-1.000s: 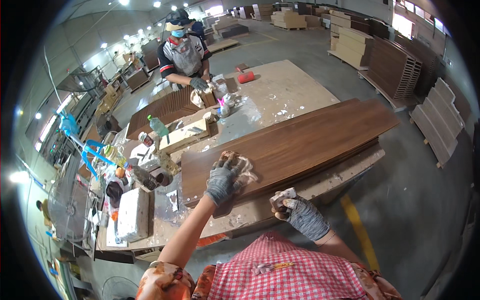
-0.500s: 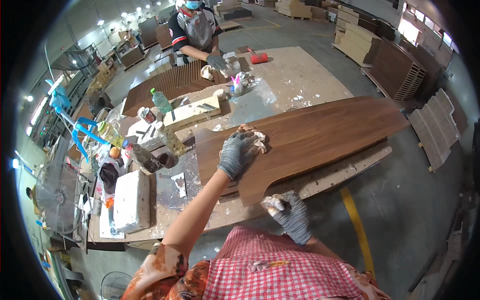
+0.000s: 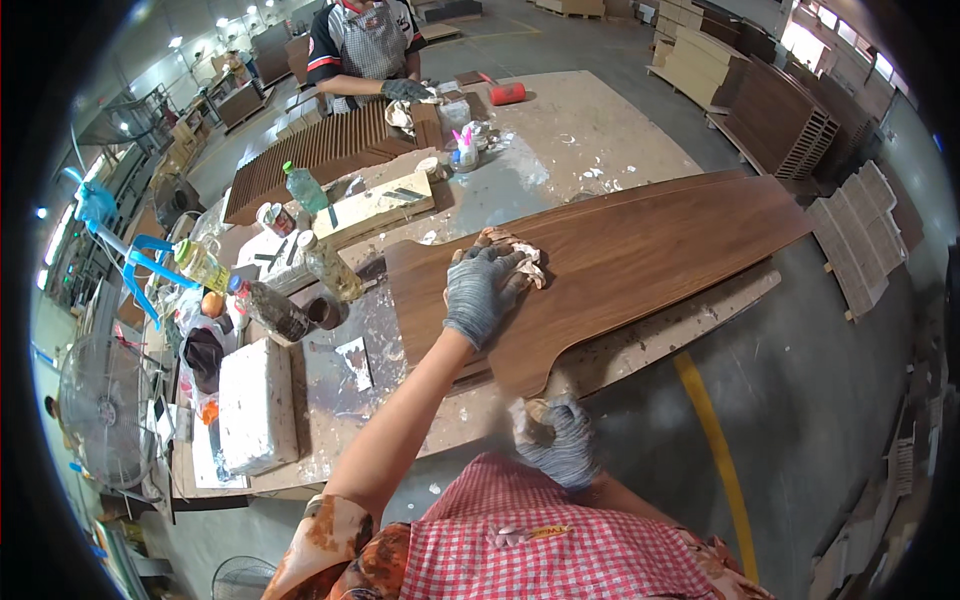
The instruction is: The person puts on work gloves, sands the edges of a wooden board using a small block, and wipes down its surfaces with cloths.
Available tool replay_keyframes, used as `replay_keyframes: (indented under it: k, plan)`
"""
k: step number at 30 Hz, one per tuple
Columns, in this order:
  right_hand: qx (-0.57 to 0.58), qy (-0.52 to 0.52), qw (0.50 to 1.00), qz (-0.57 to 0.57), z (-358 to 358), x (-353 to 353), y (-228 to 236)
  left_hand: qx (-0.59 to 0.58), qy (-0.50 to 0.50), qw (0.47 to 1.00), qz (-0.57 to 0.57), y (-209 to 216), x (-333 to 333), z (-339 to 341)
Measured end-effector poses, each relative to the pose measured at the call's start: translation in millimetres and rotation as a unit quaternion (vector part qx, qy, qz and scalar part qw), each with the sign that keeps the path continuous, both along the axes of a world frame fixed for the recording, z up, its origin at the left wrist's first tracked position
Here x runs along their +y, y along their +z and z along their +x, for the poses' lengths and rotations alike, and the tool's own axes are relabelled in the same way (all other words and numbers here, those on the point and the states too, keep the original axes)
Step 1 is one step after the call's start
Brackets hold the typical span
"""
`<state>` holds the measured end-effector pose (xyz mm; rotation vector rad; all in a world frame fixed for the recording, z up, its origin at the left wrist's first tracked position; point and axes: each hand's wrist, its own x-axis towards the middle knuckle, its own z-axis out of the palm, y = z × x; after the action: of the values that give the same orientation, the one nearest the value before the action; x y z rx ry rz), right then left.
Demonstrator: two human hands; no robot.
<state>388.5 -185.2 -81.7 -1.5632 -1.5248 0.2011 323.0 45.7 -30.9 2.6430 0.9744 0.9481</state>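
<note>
A long dark-brown wooden panel (image 3: 640, 250) with a curved cutout at its near edge lies across the bench. My left hand (image 3: 482, 295), in a grey knitted glove, is on its left part, fingers closed over a crumpled pale rag (image 3: 528, 262) pressed to the surface. Beside the panel's near left corner, my right hand (image 3: 563, 440), also gloved, is closed around a small pale wad (image 3: 527, 418), cloth-like and blurred by motion. Whether the wad touches the panel's edge, I cannot tell.
Left of the panel stand bottles (image 3: 330, 268), a dark cup (image 3: 323, 312) and a white foam block (image 3: 258, 405). Across the bench (image 3: 600, 130), a gloved co-worker (image 3: 365, 55) works by a row of brown slats (image 3: 310, 150). A red roller (image 3: 507, 94) lies nearby.
My right hand has shifted slightly left and down along the panel's near corner. The left hand stays on the rag in nearly the same spot. The whole view has tilted a little.
</note>
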Motion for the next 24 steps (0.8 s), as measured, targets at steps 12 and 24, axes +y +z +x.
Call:
replay_keyframes:
  k: [12,24]
  plan:
    - [0.050,-0.024,0.997,0.052,1,-1,3,-0.022,-0.025,0.999,0.003,-5,3,-1]
    - [0.141,-0.054,0.987,0.049,22,-5,-10,-0.002,-0.003,1.000,-0.016,-4,1,1]
